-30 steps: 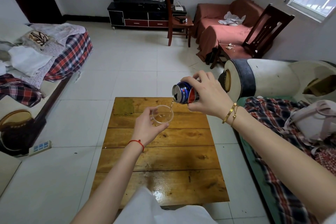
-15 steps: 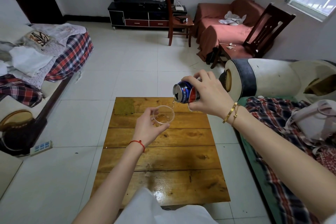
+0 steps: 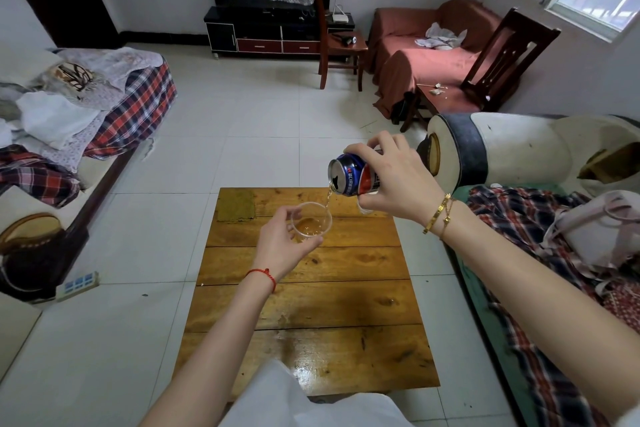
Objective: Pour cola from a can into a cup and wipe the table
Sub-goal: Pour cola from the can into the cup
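Observation:
My right hand (image 3: 394,180) grips a blue and red cola can (image 3: 351,177), tipped on its side with its mouth to the left. A thin stream of amber liquid falls from the can into a clear plastic cup (image 3: 311,224). My left hand (image 3: 280,246) holds that cup from the left and below, above the far half of the wooden table (image 3: 311,302). A little amber cola lies in the cup's bottom. A greenish-yellow cloth (image 3: 236,206) lies flat on the table's far left corner.
Wet shiny patches (image 3: 308,371) show near the table's front edge. A sofa with plaid cloth (image 3: 540,253) runs along the right. A bed with clothes (image 3: 86,107) is at the left. White tiled floor (image 3: 242,121) stretches beyond the table toward chairs and a TV cabinet.
The stream keeps running and the amber level in the cup has risen slightly. Both hands stay in nearly the same place.

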